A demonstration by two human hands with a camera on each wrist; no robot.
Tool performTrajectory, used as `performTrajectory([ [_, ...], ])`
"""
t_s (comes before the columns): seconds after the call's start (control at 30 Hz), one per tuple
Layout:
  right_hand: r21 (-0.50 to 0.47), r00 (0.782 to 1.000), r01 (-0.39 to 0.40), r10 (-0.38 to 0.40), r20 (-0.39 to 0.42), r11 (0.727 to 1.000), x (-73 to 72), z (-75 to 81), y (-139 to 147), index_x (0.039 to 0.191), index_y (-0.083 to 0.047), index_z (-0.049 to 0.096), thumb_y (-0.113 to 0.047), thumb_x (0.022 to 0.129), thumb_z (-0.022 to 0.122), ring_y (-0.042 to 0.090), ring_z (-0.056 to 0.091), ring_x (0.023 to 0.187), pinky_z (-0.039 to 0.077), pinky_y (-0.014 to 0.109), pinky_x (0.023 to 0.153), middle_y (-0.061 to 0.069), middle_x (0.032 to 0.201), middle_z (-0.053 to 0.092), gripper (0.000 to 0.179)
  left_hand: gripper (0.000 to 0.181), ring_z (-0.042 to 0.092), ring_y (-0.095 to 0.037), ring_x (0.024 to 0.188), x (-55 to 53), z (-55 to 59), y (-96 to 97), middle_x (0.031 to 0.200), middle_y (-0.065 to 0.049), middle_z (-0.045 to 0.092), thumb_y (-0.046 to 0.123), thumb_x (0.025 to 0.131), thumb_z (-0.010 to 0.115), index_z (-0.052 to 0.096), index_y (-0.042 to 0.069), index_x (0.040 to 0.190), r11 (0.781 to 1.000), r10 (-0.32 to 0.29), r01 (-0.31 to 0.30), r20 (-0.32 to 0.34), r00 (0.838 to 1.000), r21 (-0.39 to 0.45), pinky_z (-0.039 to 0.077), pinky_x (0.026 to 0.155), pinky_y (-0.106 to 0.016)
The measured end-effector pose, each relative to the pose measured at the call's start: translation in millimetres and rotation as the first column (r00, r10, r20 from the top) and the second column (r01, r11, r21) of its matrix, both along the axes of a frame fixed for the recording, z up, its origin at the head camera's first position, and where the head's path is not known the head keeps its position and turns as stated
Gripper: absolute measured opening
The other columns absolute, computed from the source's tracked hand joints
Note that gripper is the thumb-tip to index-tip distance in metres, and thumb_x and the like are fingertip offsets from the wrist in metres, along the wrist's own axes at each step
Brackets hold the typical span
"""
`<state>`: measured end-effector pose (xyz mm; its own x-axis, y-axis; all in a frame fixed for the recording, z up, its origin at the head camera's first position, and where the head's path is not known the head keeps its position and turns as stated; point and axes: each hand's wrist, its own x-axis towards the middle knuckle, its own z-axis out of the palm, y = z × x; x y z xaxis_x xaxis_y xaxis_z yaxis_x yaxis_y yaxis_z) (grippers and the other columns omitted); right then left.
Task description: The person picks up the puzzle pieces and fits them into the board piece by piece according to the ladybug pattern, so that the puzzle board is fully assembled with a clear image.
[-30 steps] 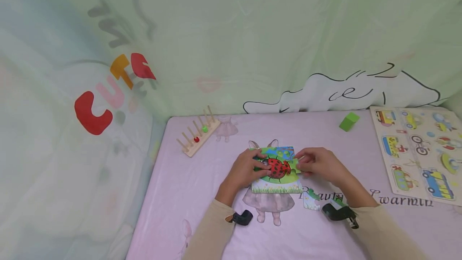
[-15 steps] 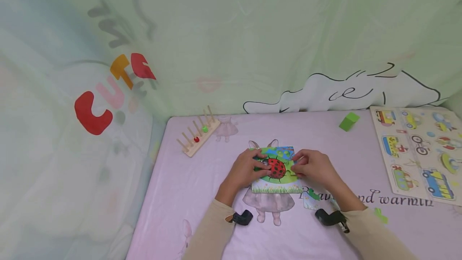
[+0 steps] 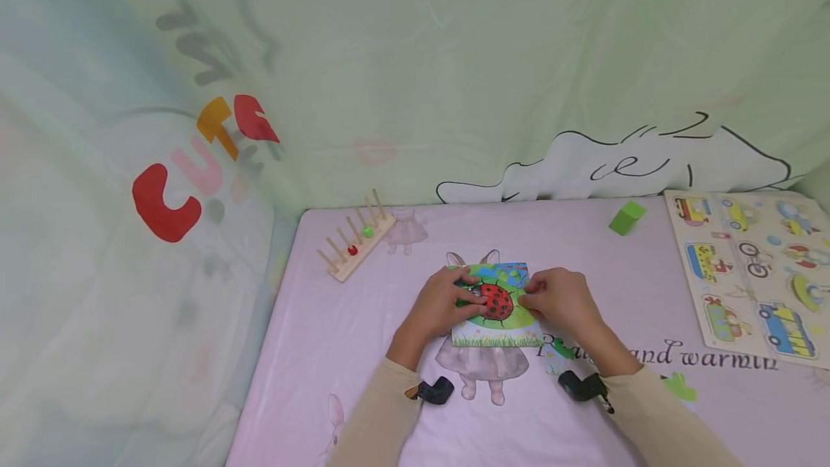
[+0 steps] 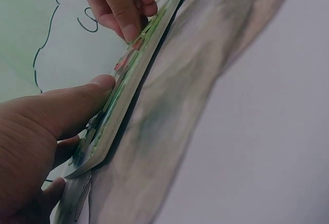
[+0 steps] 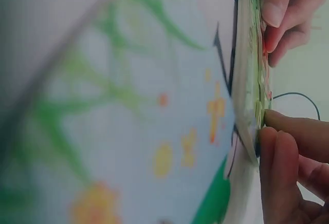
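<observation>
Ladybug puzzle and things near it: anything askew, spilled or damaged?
Nothing looks spilled or damaged. Loose pieces, a green one and a white-and-green one, lie on the table, off the ladybug puzzle. The peg rack also sits slanted to the table's edge.

on my head view i see the puzzle (image 3: 498,308) in green, its ladybird (image 3: 498,301) red with black spots, blue along the far edge, white with green grass (image 3: 498,341) along the near one; the surface (image 3: 292,395) is pale lilac, the block (image 3: 627,219) bright green, the peg rack (image 3: 363,249) tan, its beads (image 3: 353,251) red and green, the sleeves (image 3: 377,413) beige
</observation>
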<state>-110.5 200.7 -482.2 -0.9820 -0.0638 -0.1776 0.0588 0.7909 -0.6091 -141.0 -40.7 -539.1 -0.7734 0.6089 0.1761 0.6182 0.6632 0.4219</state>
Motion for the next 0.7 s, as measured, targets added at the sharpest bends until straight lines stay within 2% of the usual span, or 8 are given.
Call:
performTrajectory([
  [0.17,0.035,1.000,-0.015,0.016,-0.022,0.999,-2.4,-2.1,-1,0.079,-0.009,0.075,-0.022,0.082,0.083,0.019,0.057,0.073,0.042,0.030,0.063,-0.001,0.072,0.070,0.016,0.023,0.053,-0.018,0.138,-0.3,1.0,-0.4,0.130,0.004,0.069,0.043,0.090,0.076,0.083,0.026,0.105,1.000,0.000,0.000,0.009,1.000,-0.003,0.042,0.114,-0.034],
  [0.37,0.023,0.998,-0.068,0.068,0.009,0.997,-5.4,-0.8,7,0.095,-0.005,0.076,-0.027,0.083,0.084,0.019,0.064,0.077,0.046,0.031,0.065,0.003,0.080,0.074,0.026,0.022,0.055,-0.018,0.135,0.6,1.9,0.2,0.129,0.004,0.069,0.043,0.090,0.077,0.083,0.026,0.104,1.000,0.003,-0.003,-0.001,1.000,0.004,0.043,0.113,-0.033],
  [0.47,0.016,0.993,-0.114,0.113,0.012,0.993,-7.4,-1.6,14,0.100,-0.007,0.075,-0.027,0.083,0.084,0.019,0.064,0.079,0.047,0.032,0.068,0.001,0.081,0.074,0.028,0.022,0.054,-0.018,0.136,1.1,2.5,0.1,0.130,0.005,0.069,0.043,0.090,0.077,0.083,0.027,0.104,1.000,0.003,-0.003,-0.007,1.000,0.006,0.042,0.114,-0.034],
  [0.6,0.026,0.981,-0.194,0.194,-0.029,0.981,-9.0,-3.7,22,0.103,-0.009,0.078,-0.021,0.081,0.085,0.015,0.059,0.077,0.044,0.031,0.069,-0.003,0.080,0.069,0.026,0.023,0.054,-0.019,0.137,0.7,1.6,0.0,0.129,0.005,0.069,0.043,0.090,0.077,0.083,0.026,0.104,1.000,-0.003,0.004,-0.013,1.000,0.009,0.042,0.114,-0.035],
  [0.7,0.036,0.968,-0.242,0.244,-0.062,0.969,-8.9,-5.7,25,0.106,-0.010,0.079,-0.018,0.079,0.086,0.012,0.055,0.075,0.043,0.029,0.068,-0.005,0.080,0.066,0.028,0.022,0.056,-0.019,0.134,0.6,1.0,-0.1,0.128,0.003,0.069,0.042,0.090,0.078,0.083,0.026,0.104,1.000,-0.017,0.018,-0.044,0.999,0.007,0.043,0.113,-0.034],
])
